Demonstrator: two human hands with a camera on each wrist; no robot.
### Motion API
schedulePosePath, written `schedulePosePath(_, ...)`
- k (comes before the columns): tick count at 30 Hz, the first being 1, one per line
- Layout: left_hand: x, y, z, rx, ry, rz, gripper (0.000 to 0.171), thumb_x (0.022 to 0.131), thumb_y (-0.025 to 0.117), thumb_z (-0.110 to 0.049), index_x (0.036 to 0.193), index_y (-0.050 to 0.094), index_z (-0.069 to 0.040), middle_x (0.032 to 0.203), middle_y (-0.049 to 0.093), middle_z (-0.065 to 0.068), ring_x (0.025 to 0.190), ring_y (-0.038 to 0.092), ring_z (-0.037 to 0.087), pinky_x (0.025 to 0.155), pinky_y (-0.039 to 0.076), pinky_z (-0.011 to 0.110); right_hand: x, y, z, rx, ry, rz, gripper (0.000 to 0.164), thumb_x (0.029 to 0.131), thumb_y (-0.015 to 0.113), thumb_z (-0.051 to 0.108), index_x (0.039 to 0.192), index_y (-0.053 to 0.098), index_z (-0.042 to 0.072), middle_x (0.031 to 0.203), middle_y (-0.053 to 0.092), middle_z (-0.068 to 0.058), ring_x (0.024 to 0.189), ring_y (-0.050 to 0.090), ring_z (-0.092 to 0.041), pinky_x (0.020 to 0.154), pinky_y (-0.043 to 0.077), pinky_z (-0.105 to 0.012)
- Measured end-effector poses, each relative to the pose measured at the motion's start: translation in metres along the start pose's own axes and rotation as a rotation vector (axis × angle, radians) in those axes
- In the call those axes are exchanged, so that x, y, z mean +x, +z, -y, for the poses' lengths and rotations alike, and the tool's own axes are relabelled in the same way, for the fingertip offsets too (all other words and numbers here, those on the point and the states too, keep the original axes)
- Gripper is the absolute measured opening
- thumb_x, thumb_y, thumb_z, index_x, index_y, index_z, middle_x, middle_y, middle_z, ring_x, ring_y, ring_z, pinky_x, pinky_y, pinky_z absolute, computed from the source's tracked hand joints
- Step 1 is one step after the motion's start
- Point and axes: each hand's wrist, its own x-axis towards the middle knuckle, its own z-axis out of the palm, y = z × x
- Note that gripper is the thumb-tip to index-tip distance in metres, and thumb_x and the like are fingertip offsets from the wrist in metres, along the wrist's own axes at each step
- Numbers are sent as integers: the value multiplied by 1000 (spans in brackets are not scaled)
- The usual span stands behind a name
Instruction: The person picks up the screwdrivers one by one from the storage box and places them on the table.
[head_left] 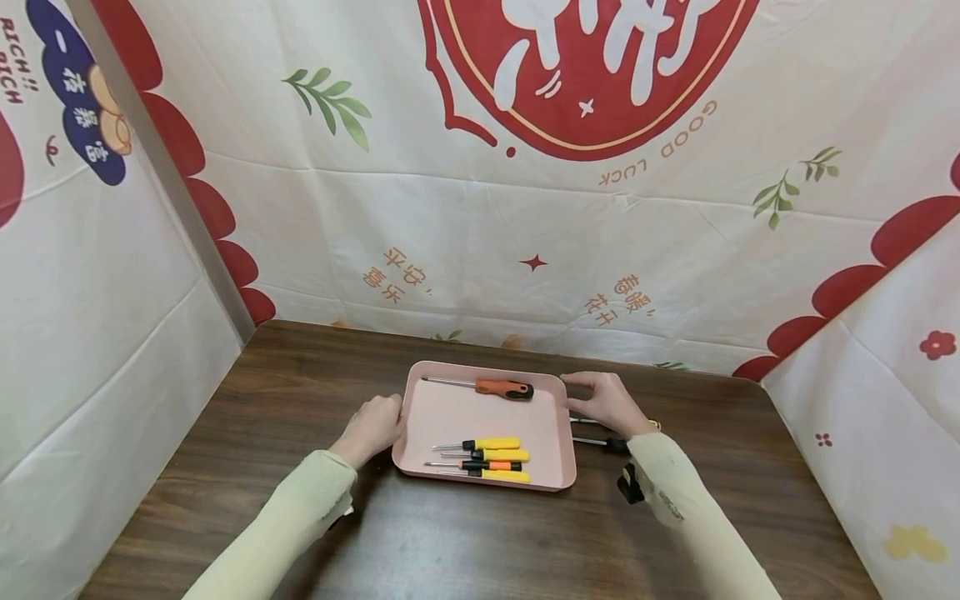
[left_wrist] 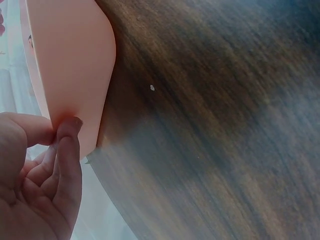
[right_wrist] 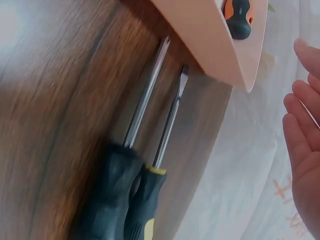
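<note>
A shallow pink tray (head_left: 468, 417) stands on the table. My left hand (head_left: 377, 427) pinches its left rim between thumb and curled fingers (left_wrist: 70, 165). Beside the tray's right back corner is my right hand (head_left: 603, 402), fingers extended and apart from the wall in the right wrist view. An orange-and-black screwdriver (head_left: 504, 389) lies along the tray's back. Several small screwdrivers (head_left: 504, 455), mostly yellow-handled, lie side by side near its front. Two larger screwdrivers rest on the table right of the tray: a black-handled one (right_wrist: 107, 190) and a black-and-yellow one (right_wrist: 146, 202).
The dark wood table (head_left: 465, 550) extends around the tray. White printed cloth (head_left: 480, 225) hangs behind it and at both sides. The larger screwdrivers' tips point toward the tray's right wall.
</note>
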Motion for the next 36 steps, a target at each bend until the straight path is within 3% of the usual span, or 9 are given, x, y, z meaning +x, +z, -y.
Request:
schedulePosePath(6,0,-1,-1,9,2,-3,16,82,57,-8,67,52,-5,59,53,10,53,55,25,45,42,38,12,8,8,11,17,48,38,77,71,14,112,63,1,110,62,-17,95,60,-28,73,47,-39)
schedulePosePath(10,1,-1,0,13,5,-1,16,83,57,-8,68,52,-5,60,54,11,53,55,26,45,42,39,18,14,12,28,43,60,40,78,71,17,114,63,2,112,62,-17,64,54,-23,62,43,-34)
schedulePosePath(12,1,-1,0,17,11,-2,16,83,57,-8,68,52,-4,60,54,11,53,56,26,46,42,39,20,17,13,30,54,60,39,78,70,16,114,62,2,112,62,-18,59,49,-22,60,41,-32)
schedulePosePath(14,1,-1,0,19,13,-2,16,83,57,-8,68,53,-4,60,54,11,53,56,26,46,43,39,22,20,12,35,67,61,38,79,70,16,114,63,2,112,62,-17,63,53,-24,62,44,-34)
schedulePosePath(16,1,-1,0,20,12,-1,16,83,57,-8,68,53,-4,60,55,11,54,56,26,47,43,39,24,24,12,41,79,71,38,79,70,15,114,62,2,114,61,-17,86,59,-27,73,47,-39)
schedulePosePath(19,1,-2,0,21,8,2,15,83,57,-7,69,54,-4,62,56,12,55,58,28,47,43,40,26,27,12,60,108,85,39,79,70,14,115,62,2,116,60,-17,108,55,-30,83,46,-45)
schedulePosePath(27,1,-4,-2,27,9,1,13,82,57,-6,69,54,-3,62,57,13,57,59,30,48,44,40,35,36,14,58,140,129,37,79,69,12,115,63,6,114,61,-16,78,54,-21,64,39,-33)
schedulePosePath(33,0,-3,-2,22,-8,17,12,82,57,-7,71,54,-3,63,56,12,56,57,28,47,43,39,41,43,14,70,86,143,36,77,69,8,113,63,4,113,62,-15,104,57,-28,78,47,-40)
schedulePosePath(36,0,-2,-2,27,-8,17,12,82,57,-7,71,54,-3,63,57,13,57,58,28,47,44,40,43,46,13,52,67,157,36,77,69,8,113,63,4,113,62,-14,106,56,-28,82,47,-42)
